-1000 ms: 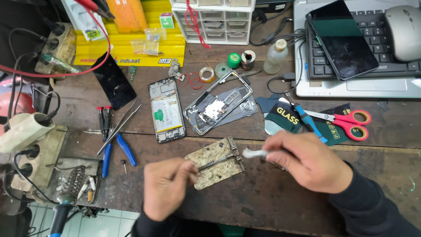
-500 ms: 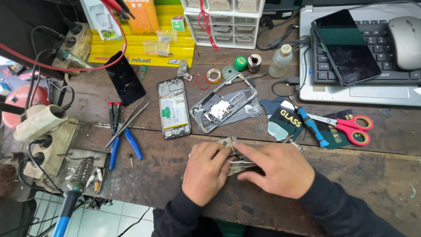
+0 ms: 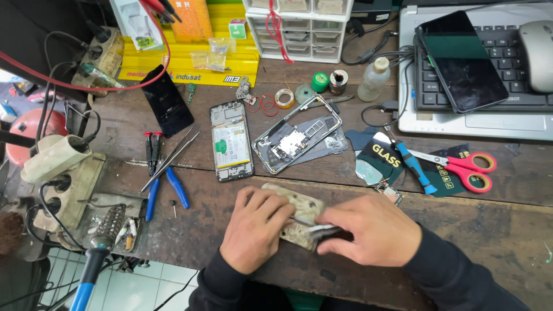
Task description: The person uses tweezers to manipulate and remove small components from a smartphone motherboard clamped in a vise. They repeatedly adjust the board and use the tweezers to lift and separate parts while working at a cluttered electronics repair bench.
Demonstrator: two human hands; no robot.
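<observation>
red scissors (image 3: 468, 170), laptop (image 3: 478, 118), opened phones (image 3: 231, 141), blue pliers (image 3: 167, 190)

Worn beige metal holder plate (image 3: 299, 214): partly hidden under both hands.
Slim silver tool (image 3: 322, 230): mostly covered by right hand (image 3: 371, 233).
Grey computer mouse (image 3: 538, 49): cut off by right edge.

Single view only, head-worn camera. Looks steeply down and forward over wooden surface (image 3: 507, 230) from person's seat at its near edge. Close range: both forearms enter from bottom of frame, hands low centre. Far edge of frame reaches laptop (image 3: 461, 118), upper right. Left of laptop, white drawer box (image 3: 299, 29) at top. Floor tiles (image 3: 144, 282) visible far left below laptop, past surface's near edge. No second view, nothing shared.
</observation>
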